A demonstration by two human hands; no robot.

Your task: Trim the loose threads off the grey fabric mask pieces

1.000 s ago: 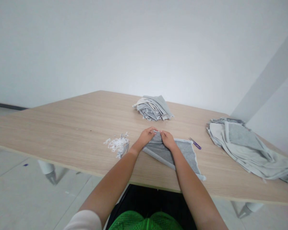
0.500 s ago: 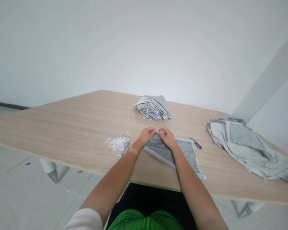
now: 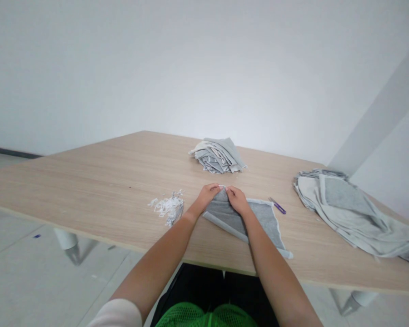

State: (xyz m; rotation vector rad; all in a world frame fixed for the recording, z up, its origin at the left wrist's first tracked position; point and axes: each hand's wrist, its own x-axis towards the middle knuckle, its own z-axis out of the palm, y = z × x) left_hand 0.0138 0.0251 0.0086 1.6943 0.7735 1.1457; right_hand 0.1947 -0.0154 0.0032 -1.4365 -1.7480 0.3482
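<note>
A grey piece of fabric (image 3: 262,220) with a pale edging lies on the wooden table (image 3: 98,181) in front of me. My left hand (image 3: 207,196) and my right hand (image 3: 236,199) sit side by side at its far corner. Both pinch the cloth's edge with closed fingers, thumbs nearly touching. The fabric between the two hands is slightly raised and creased.
A heap of white thread scraps (image 3: 168,206) lies left of my left hand. Small purple-handled snips (image 3: 277,205) rest just right of the cloth. A folded stack of grey fabric (image 3: 218,155) sits farther back, and a bigger spread pile (image 3: 354,213) lies at the right.
My hands stay at the cloth's far corner; the fingertips came together half a second ago and have eased apart a little. The view has shifted slightly.
</note>
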